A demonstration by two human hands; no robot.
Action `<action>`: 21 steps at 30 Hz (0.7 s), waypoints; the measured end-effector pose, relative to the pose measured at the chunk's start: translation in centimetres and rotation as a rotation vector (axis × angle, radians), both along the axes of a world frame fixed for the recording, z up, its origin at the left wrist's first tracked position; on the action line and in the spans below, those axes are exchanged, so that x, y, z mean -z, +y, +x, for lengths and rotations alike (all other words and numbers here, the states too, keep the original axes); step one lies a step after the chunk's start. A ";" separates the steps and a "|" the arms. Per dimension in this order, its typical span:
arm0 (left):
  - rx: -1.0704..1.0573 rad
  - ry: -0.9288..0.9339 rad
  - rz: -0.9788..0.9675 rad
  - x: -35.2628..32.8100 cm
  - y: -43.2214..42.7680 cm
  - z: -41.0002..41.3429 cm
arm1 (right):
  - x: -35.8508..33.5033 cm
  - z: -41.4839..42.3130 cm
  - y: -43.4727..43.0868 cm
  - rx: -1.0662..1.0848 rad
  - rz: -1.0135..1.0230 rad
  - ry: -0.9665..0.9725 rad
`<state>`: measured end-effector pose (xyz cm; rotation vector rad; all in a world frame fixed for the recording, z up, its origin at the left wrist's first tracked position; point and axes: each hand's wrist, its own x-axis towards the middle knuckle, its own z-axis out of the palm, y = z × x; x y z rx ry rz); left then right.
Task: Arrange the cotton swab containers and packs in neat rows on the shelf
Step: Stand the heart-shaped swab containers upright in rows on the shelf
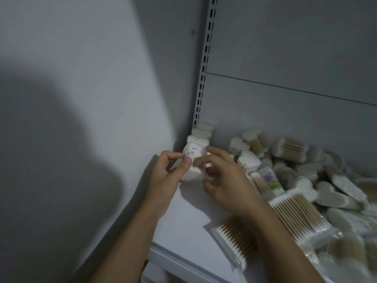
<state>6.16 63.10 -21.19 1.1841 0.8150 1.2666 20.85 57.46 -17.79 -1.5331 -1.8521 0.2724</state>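
Note:
A small pack of white cotton swabs (193, 155) with a white label stands at the front of a short row of similar packs (202, 131) running back into the shelf's left corner. My left hand (169, 172) pinches that front pack on its left side. My right hand (224, 180) touches its right side with curled fingers. A jumbled heap of swab packs (306, 172) lies to the right on the white shelf (193, 217).
Two flat packs of wooden-stick swabs (232, 242) lie near the shelf's front edge under my right forearm. A grey wall (81, 99) closes the left side. A slotted metal upright (206, 58) and grey back panel (285, 48) stand behind.

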 end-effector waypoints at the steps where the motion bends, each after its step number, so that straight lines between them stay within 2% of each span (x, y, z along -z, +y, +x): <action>1: 0.004 0.014 -0.003 -0.1 0.2 -0.1 | 0.0 -0.1 -0.1 0.001 0.005 0.013; 4: 0.055 0.060 -0.013 -0.4 0.9 -0.2 | -0.2 -0.2 -0.2 0.014 0.031 -0.018; 7: 0.119 0.086 0.013 -1.0 1.6 -0.4 | -0.2 0.0 -0.1 0.045 -0.013 -0.156; 10: 0.181 0.190 0.098 -0.3 2.2 -0.1 | 0.0 0.3 0.3 0.198 -0.008 -0.318; 12: 0.162 0.265 0.168 0.5 2.5 0.2 | -0.1 0.6 0.5 0.331 0.017 -0.463; 15: 0.060 0.362 0.263 1.2 3.0 0.6 | -0.5 0.6 1.3 0.426 0.064 -0.535; 21: -0.038 0.586 0.441 1.3 3.7 0.6 | 0.6 0.4 1.8 0.397 -0.104 -0.647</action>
